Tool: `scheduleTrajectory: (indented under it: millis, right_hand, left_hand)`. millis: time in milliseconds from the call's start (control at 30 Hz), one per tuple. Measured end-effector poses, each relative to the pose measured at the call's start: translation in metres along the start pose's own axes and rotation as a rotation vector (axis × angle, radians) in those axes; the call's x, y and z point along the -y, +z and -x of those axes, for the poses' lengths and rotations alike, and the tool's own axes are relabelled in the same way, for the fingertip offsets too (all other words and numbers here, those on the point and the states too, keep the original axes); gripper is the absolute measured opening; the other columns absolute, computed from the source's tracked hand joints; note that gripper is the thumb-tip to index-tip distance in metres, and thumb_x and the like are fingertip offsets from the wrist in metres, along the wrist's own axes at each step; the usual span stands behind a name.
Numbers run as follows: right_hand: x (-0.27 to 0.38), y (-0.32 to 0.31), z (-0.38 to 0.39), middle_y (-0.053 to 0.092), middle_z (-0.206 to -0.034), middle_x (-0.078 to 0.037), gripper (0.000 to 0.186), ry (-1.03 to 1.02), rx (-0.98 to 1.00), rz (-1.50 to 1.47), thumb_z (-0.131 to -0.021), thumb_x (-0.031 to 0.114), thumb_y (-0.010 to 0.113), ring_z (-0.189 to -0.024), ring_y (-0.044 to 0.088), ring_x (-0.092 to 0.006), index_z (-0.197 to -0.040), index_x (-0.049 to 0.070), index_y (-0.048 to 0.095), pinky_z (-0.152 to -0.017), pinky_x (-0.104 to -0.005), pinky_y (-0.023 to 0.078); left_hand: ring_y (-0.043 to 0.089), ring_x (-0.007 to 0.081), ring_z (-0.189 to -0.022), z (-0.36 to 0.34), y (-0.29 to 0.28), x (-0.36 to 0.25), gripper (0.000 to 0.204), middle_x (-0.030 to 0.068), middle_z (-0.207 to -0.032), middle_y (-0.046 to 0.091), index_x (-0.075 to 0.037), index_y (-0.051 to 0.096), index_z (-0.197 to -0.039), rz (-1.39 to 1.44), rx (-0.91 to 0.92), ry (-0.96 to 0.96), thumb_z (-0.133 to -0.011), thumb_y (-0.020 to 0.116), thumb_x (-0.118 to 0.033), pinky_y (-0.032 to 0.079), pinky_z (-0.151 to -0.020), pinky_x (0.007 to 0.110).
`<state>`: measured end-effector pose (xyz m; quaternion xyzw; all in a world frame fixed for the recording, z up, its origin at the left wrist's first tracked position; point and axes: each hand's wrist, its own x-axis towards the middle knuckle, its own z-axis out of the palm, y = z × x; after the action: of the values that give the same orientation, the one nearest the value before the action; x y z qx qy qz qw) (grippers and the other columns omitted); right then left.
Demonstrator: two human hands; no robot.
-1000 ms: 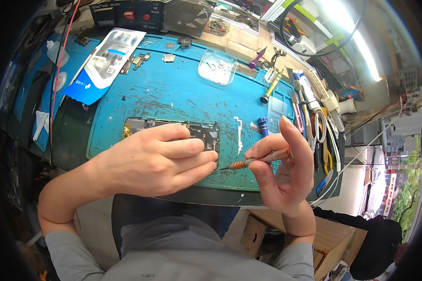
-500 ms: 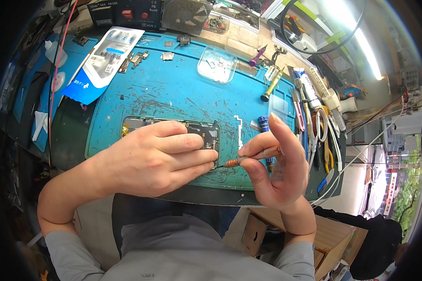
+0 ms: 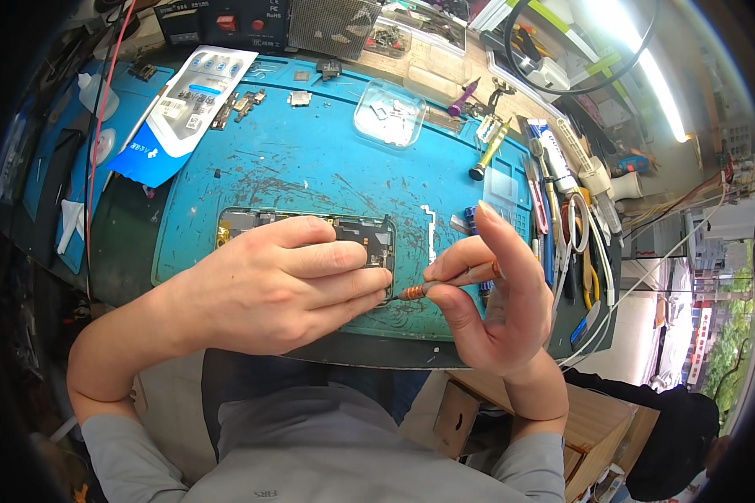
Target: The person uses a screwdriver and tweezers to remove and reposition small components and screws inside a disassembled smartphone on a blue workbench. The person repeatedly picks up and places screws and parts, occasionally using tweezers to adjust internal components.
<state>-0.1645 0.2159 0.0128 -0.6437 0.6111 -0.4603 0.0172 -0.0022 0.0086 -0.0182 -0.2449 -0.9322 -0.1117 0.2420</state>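
Note:
An opened smartphone (image 3: pixel 375 233) lies flat on the blue work mat, its dark inner parts and several small components showing. Across its lower part rests my left hand (image 3: pixel 273 285), fingers together and bent over the phone, holding it down; the thumb is hidden. My right hand (image 3: pixel 503 298) pinches a slim screwdriver (image 3: pixel 412 292) with an orange ringed grip between thumb and fingers. The screwdriver slants, its tip at the phone's lower right corner beside my left fingertips. Whether the tip touches a screw cannot be made out.
A thin white strip (image 3: pixel 429 235) lies right of the phone. Behind are a clear plastic box (image 3: pixel 389 113) of small parts and a blue-white packet (image 3: pixel 181 117). A gold-handled screwdriver (image 3: pixel 490 155), pink tweezers (image 3: pixel 537 201) and cables (image 3: pixel 579 226) crowd the right side of the work mat (image 3: pixel 310 172).
The view has shifted very slightly. Both hands, the phone and the screwdriver stay practically in the same places.

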Motion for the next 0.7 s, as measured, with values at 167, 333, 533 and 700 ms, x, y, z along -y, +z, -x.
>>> scheduleTrajectory:
  millis: [167,333,533,700]
  right_hand:
    - [0.000,-0.001,0.000,0.071,-0.120,-0.025,0.063,0.003,0.011,0.015,-0.089,-0.005,0.081,-0.078,0.070,-0.0216,-0.144,-0.017,0.053,-0.068,-0.0306,0.057]
    - [-0.001,-0.006,-0.003,0.072,-0.094,-0.016,0.071,-0.017,0.081,0.081,-0.098,0.010,0.080,-0.083,0.074,-0.0193,-0.153,-0.013,0.042,-0.072,-0.0259,0.058]
    - [0.001,-0.001,0.000,0.075,-0.113,-0.022,0.063,-0.045,0.048,-0.031,-0.082,-0.007,0.081,-0.080,0.072,-0.0256,-0.141,-0.015,0.059,-0.069,-0.0334,0.058]
    - [0.007,-0.002,-0.012,0.075,-0.105,-0.018,0.051,-0.164,0.138,-0.075,-0.088,-0.010,0.074,-0.083,0.075,-0.0300,-0.136,-0.003,0.061,-0.072,-0.0389,0.062]
  left_hand:
    - [0.061,0.0144,-0.105,-0.001,0.000,-0.001,0.032,-0.0039,-0.128,0.075,-0.010,0.084,-0.108,-0.003,0.007,-0.003,-0.078,0.076,-0.018,0.053,-0.088,0.033]
    - [0.061,0.0144,-0.105,-0.001,0.000,-0.001,0.032,-0.0036,-0.128,0.075,-0.010,0.084,-0.108,0.001,0.007,-0.001,-0.078,0.076,-0.018,0.053,-0.087,0.033]
    - [0.061,0.0163,-0.108,0.000,-0.001,-0.002,0.030,-0.0014,-0.125,0.074,-0.008,0.083,-0.107,0.013,0.004,-0.003,-0.080,0.075,-0.017,0.053,-0.089,0.034]
    - [0.062,0.0178,-0.114,0.000,-0.005,0.001,0.025,-0.0003,-0.124,0.073,-0.006,0.082,-0.105,0.079,0.017,-0.031,-0.085,0.073,-0.016,0.053,-0.094,0.035]
